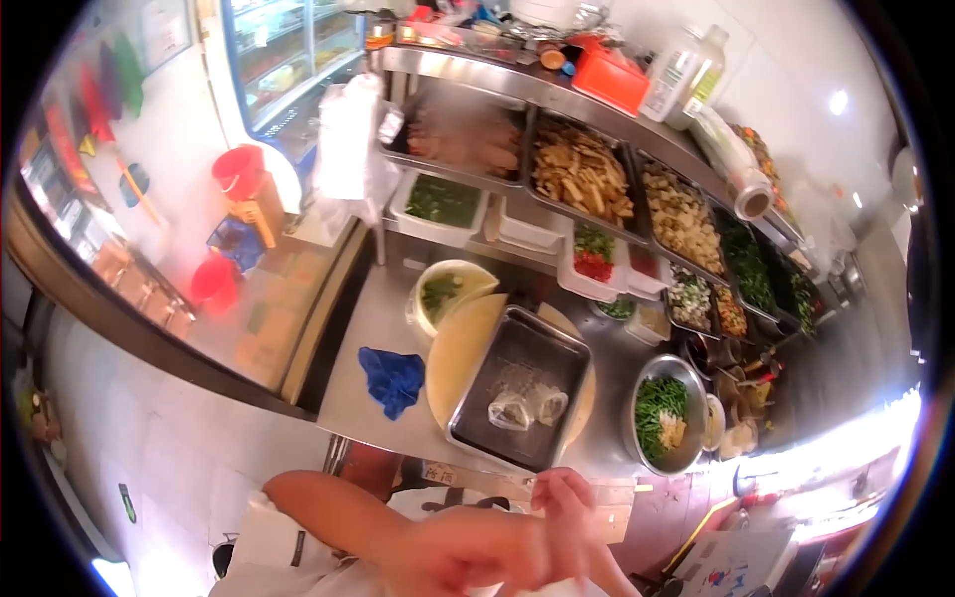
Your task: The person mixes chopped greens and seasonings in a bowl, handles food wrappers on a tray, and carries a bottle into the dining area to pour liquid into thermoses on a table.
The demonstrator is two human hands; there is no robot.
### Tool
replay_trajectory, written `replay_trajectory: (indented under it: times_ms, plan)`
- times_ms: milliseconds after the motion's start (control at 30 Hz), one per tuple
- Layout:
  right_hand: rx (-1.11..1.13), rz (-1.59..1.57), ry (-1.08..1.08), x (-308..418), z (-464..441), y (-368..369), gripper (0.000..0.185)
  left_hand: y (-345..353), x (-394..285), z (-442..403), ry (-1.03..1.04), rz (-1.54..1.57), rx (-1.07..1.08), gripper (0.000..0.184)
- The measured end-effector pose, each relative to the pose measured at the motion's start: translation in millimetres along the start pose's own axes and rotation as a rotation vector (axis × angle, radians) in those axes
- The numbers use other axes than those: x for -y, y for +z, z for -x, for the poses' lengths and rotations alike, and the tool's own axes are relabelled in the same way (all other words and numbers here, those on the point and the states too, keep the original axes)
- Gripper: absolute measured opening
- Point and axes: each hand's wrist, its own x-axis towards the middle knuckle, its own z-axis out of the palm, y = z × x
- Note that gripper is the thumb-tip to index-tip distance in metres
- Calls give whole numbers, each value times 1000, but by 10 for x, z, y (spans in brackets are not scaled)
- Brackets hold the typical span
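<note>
My left hand (497, 545) reaches across my body, smeared by motion, so its fingers are unclear. It overlaps my right hand (565, 502), whose fingers look curled in; whatever they may hold is hidden. Both are in front of my apron, just short of the counter edge. Nearest to them is a metal tray (477, 403), lying tilted across a round cutting board (453, 363). Crumpled clear plastic (512, 410) lies in the tray.
A blue cloth (391, 381) and a white tub of greens (438, 298) are left of the board. Right of it stands a metal bowl of chopped greens (657, 408). Trays of cut food (582, 169) line the raised shelf behind. Red buckets (214, 284) stand at far left.
</note>
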Motion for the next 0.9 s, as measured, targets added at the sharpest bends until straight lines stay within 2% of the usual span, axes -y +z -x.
replay_trajectory:
  times_ms: [133,200,233,300,333,367,400,433,467,500,533,567,633,700,733,767,800,867,900]
  plan:
    - [-31,-42,61,10,7,-11,20,-13,101,7,-46,-229,-97,23]
    - [-88,295,-21,161,44,155,15,-135,94,35,-105,-339,-173,19]
    - [-97,511,-101,272,40,261,14,-226,65,62,-196,-329,-313,20]
    - [-89,141,-94,64,33,-2,17,-536,91,155,-348,-189,-619,21]
    - [-87,-41,-91,-41,27,-134,19,-810,36,138,-552,-817,-711,25]
    - [-117,-50,-98,-59,53,-172,20,-1271,156,279,-444,-637,-808,26]
    - [-148,-59,-107,-81,72,-222,22,-1692,231,397,-339,-889,-810,26]
    - [-169,-63,-119,-99,84,-262,22,-2032,168,442,-396,-1077,-849,26]
    - [-190,-67,-126,-123,112,-297,22,-2548,260,607,-266,-1056,-923,23]
    - [-211,-68,-130,-148,143,-319,21,-2953,241,680,-328,-1369,-1000,22]
    - [-233,-71,-121,-168,165,-328,21,-3365,199,771,-343,-1455,-960,24]
    - [-255,-74,-110,-184,191,-337,20,-3989,242,1052,-310,-1457,-1026,28]
    - [-348,-46,-78,-266,199,-447,18,-4641,217,1540,-549,-1746,-1077,26]
    - [-506,2,-44,-605,205,-868,14,-4580,104,1924,-700,-1773,-838,25]
    - [-565,14,59,-850,252,-1149,12,-4360,69,1957,-809,-1855,-692,26]
    - [-626,19,151,-1141,315,-1500,12,-4102,80,2010,-749,-1805,-633,25]
    - [-690,18,228,-1414,406,-1837,11,-3910,61,2095,-973,-1671,-584,26]
    - [-809,33,442,-1984,701,-2415,11,-3339,54,2157,-1181,-1301,-570,19]
    - [-693,625,592,-2256,874,-2693,10,-3339,80,2559,-1376,-1174,-487,19]
